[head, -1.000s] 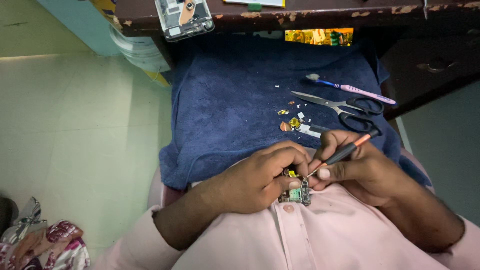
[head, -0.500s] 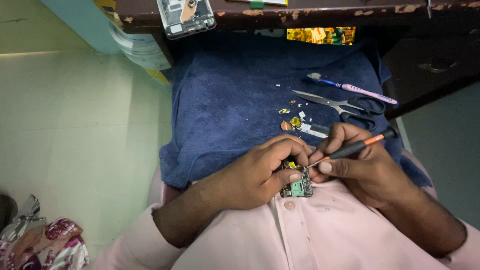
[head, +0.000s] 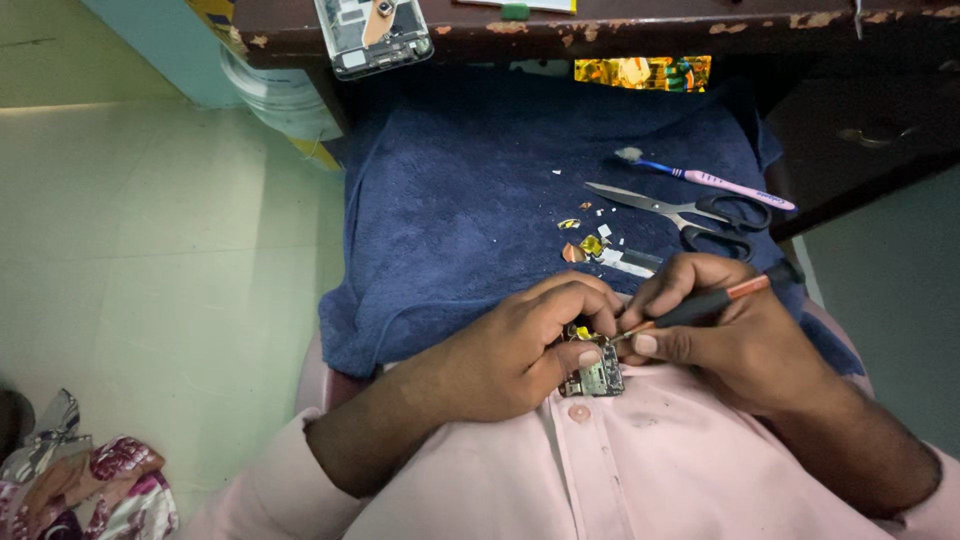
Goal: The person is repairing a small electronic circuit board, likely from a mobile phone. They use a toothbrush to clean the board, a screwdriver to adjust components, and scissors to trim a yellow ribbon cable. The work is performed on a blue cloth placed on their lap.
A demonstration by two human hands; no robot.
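Left hand (head: 510, 350) curled around a small green circuit board (head: 596, 377), pinched against the pink shirt (head: 600, 480). Right hand (head: 730, 330) closed on a thin black tool with an orange end (head: 700, 303), tip at the board's top edge. Beyond, on the dark blue towel (head: 460, 210): foil scraps (head: 590, 243), black-handled scissors (head: 690, 210), pink toothbrush (head: 710, 181). Farthest, a gold foil packet (head: 640, 72) under the worn brown desk (head: 700, 25).

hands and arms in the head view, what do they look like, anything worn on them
Both hands, left hand and right hand, are bare: no gloves, rings or watch show. The forearms are bare too, with pale pink shirt sleeves pushed up toward the elbows. The fingernails are short and plain.
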